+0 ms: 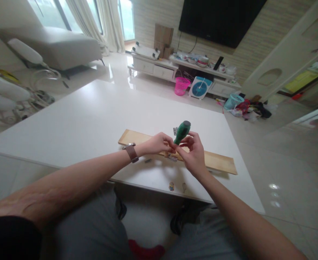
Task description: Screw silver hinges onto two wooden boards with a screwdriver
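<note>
A green-handled screwdriver [182, 132] with a dark cap stands tilted over a long wooden board [218, 161] on the white table [94, 119]. My right hand [193, 155] is closed around the lower part of its handle. My left hand [159, 143], with a watch on the wrist, pinches at the screwdriver's lower end, just above a small metal piece [171, 157] on the board's near edge. The tip itself is hidden by my fingers.
A small metal part [175, 130] lies behind the board and a dark bit [148, 160] in front of it. Two tiny objects [171, 186] sit near the table's front edge. A sofa, a TV cabinet, a pink basket [181, 86] and a fan stand beyond.
</note>
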The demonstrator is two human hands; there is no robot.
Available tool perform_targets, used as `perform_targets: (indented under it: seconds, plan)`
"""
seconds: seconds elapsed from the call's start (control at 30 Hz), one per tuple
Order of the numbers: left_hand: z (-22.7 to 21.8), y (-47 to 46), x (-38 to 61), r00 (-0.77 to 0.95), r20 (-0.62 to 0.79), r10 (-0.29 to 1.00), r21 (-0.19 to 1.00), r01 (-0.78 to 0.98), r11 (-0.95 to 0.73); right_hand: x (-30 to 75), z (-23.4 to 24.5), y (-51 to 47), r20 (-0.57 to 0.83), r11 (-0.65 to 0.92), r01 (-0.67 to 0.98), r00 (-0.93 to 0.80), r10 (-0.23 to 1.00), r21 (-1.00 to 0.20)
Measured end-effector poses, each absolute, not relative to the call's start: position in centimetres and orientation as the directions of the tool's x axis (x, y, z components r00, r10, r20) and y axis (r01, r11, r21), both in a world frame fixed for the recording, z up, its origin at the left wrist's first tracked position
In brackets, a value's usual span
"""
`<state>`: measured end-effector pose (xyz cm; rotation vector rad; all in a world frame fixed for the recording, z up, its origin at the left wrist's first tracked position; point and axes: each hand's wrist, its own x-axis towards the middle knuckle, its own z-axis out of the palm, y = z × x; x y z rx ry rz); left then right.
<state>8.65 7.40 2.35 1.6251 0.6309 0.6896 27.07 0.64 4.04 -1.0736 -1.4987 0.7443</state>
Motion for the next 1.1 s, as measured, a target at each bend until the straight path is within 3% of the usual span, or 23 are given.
perform_targets:
  seconds: [0.23,0.47,0.7,0.9,1.1]
  plan:
    - [2.74,7.25,8.47,0.724,0.122,0.679,0.980,0.022,-0.199,27.07,4.50,0.15,0.429,0.439,0.190,-0.094,0.898,-0.878]
    - [2.19,7.16,8.89,0.668,0.121,0.735,0.983,0.021,-0.181,26.92,4.22,0.52,0.421,0.407,0.250,0.002,0.907,-0.879]
    - [2.52,7.22,8.58,0.698,0.138,0.703,0.982,-0.004,-0.189,26.98,4.22,0.21,0.433,0.434,0.163,-0.041,0.900,-0.886]
    - [2.29,7.25,8.79,0.668,0.116,0.735,0.988,-0.001,-0.155,27.04,4.22,0.50,0.438,0.417,0.241,0.038,0.898,-0.876]
    - [2.67,6.93,8.76,0.689,0.076,0.721,0.994,0.003,-0.107,27.04,4.20,0.40,0.470,0.464,0.206,-0.021,0.882,-0.862]
